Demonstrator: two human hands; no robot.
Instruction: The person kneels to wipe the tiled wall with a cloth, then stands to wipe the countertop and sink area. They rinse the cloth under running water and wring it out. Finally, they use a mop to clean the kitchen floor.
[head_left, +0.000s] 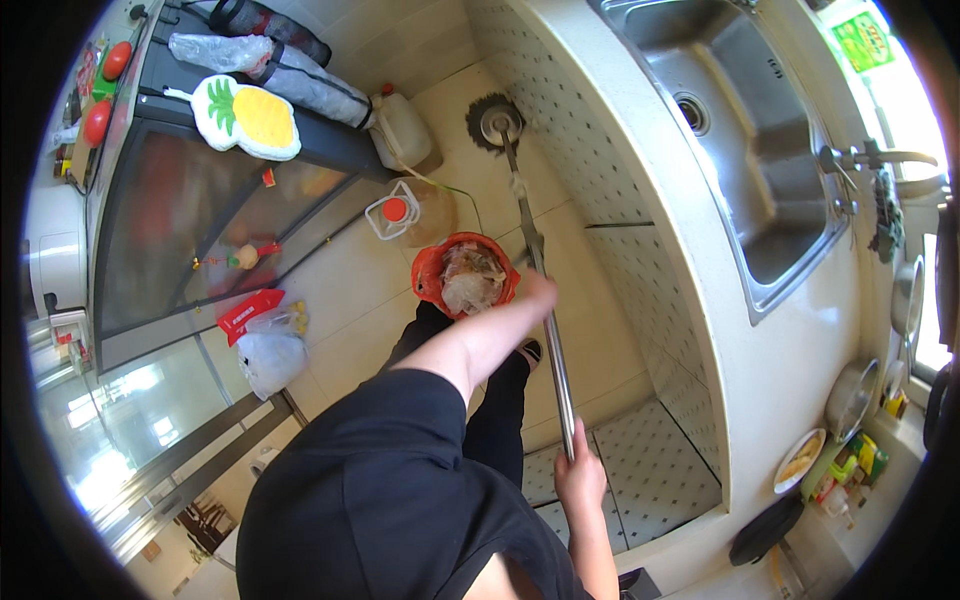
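Both of my hands are on the metal handle (559, 367) of a round-headed mop. My left hand (541, 291) grips the middle of the pole, my arm reaching across my body. Nearer to me, my right hand (580, 474) is closed around the top end. The mop head (495, 122), with dark strands around a pale disc, lies on the tiled floor beside the counter's tiled base. Left of the pole is a waste bin lined with a red bag (429, 271), holding crumpled clear plastic (472, 281). It stands just before my legs.
A large clear jug with a red cap (394, 210) and a whitish jerrycan (401, 131) stand beyond the bin. Left is a dark glass-doored cabinet (225, 210); plastic bags (271, 356) lie near it. The counter (652, 150) with a steel sink (750, 112) runs along the right.
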